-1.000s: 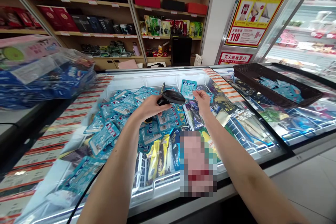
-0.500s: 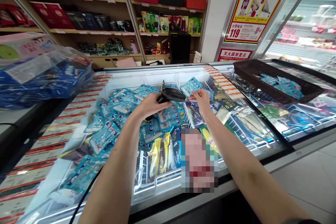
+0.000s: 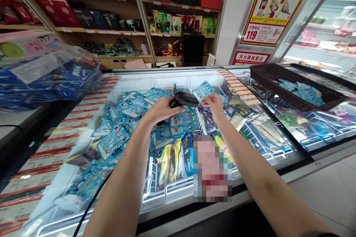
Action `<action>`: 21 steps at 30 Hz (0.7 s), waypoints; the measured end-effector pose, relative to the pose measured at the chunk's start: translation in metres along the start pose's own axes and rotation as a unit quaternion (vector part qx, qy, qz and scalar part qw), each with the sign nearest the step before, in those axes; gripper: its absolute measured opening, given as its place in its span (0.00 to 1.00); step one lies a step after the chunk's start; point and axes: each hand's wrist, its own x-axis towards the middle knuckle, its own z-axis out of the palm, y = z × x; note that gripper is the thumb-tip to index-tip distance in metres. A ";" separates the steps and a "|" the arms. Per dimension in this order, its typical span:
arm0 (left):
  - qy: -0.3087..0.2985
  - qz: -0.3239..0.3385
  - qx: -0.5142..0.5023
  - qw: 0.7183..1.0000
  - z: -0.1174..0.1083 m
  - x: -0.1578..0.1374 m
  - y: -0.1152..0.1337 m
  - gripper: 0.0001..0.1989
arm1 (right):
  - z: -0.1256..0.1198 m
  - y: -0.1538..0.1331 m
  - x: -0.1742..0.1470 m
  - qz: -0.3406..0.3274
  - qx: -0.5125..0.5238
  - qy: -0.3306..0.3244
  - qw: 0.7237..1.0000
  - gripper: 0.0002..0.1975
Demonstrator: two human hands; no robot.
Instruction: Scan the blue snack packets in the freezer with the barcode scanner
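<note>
Above the chest freezer [image 3: 133,83], right hand [image 3: 213,104] has one teal packet [image 3: 203,89] pinched between thumb and fingers at its lower right corner; most of its printed face is uncovered, sheet tilted. Left hand [image 3: 164,109] is wrapped round the handle of a black scanner [image 3: 187,99] (looks like one, anyway), its wide head just left of the packet's lower edge. Touching or a small gap, can't tell. Handling guess: packet is light, thin film, slick, maybe damp from the cold. It holds its plane from a one-corner hold, so I'd call it fairly stiff, with some flex toward the free end. Contents hidden; if brittle, don't bend or squeeze the middle. Best hold is the edge or a corner, thumb on one side and fingers on the other, print left uncovered; the current pinch does that, though a corner alone lets it swivel. Scanner reads as rigid plastic, heavier than the packet, happiest held by the handle; black cable [image 3: 94,199] by the left forearm could drag if it's attached, join not visible. More teal packets [image 3: 133,108] lie overlapped left of the wire divider [image 3: 201,121]; slippery pile, probably slides when disturbed. Similar ones sit in the dark basket [image 3: 264,77] at far right.
</note>
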 end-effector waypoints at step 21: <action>0.115 -0.007 -0.028 0.993 -0.009 -0.005 -0.007 0.21 | -0.001 0.002 0.003 -0.009 0.021 0.222 0.975 0.10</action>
